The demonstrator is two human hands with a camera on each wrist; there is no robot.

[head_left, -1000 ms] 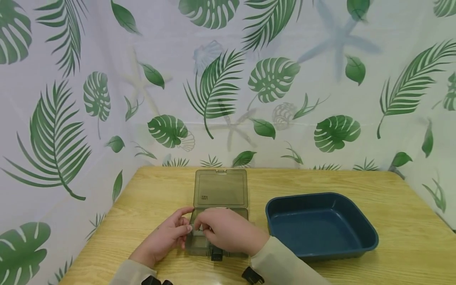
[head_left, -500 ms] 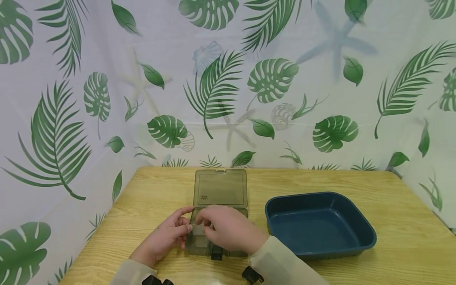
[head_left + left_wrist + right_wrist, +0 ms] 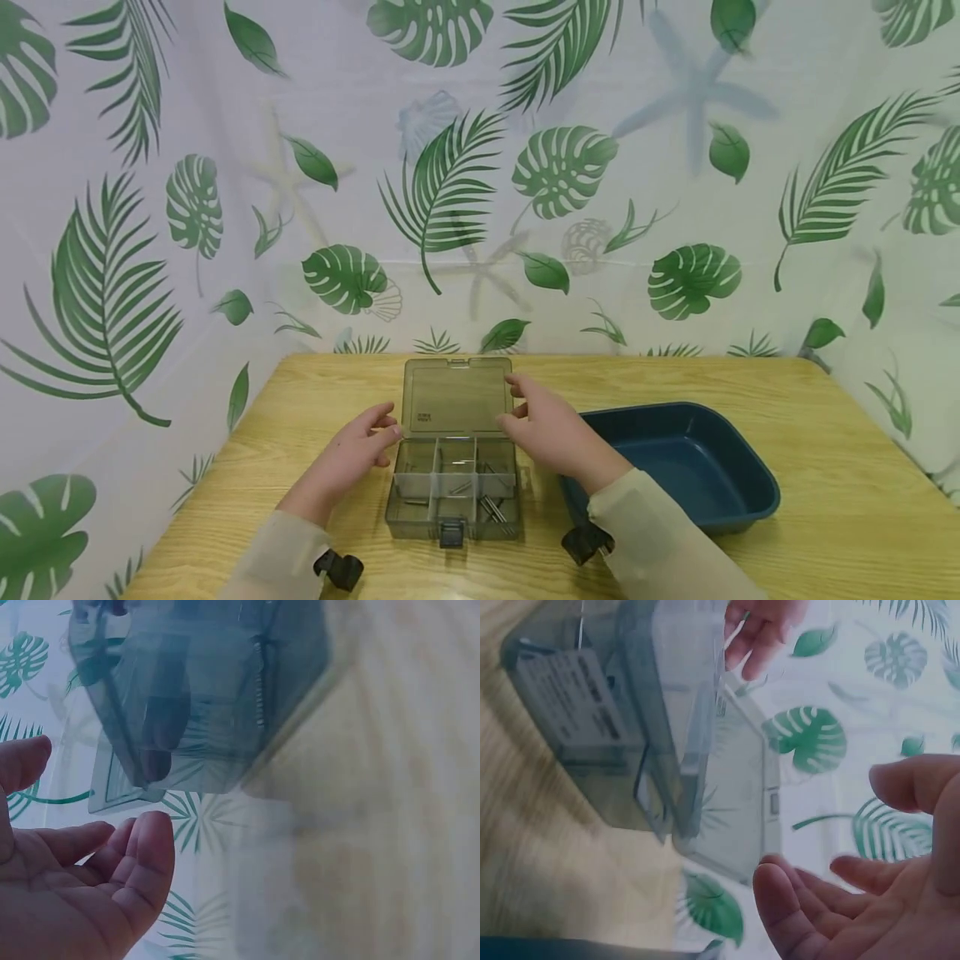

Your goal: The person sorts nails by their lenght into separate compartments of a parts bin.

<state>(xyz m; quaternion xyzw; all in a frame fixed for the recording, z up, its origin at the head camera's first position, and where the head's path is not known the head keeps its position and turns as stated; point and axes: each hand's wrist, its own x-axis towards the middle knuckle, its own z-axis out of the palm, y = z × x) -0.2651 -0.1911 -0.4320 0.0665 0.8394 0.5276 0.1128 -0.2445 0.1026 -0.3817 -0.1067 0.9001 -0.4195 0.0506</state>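
Observation:
A smoky see-through compartment box (image 3: 408, 527) stands on the table with its lid (image 3: 453, 398) swung back from the hinge. Small metal pins (image 3: 492, 508) lie in the front right compartment, and other small metal pieces are in several more. To the left of the box, my left hand (image 3: 356, 450) hovers with loosely bent fingers and holds nothing. My right hand (image 3: 551, 425) is at the lid's right edge, fingers spread and slightly bent. In the right wrist view its fingertips (image 3: 774, 889) come close to the lid's corner, and nothing is held. A dark latch (image 3: 451, 533) hangs at the box's front.
A deep blue tray (image 3: 697, 467) stands right of the box, partly behind my right forearm. The wooden table (image 3: 330, 383) ends at a leaf-print curtain (image 3: 585, 292). A printed label (image 3: 574, 697) shows on the box's side in the right wrist view.
My right hand has left the inside of the box and moved up and right to the lid's edge, uncovering the compartments. My left hand has drawn away from the box's left side.

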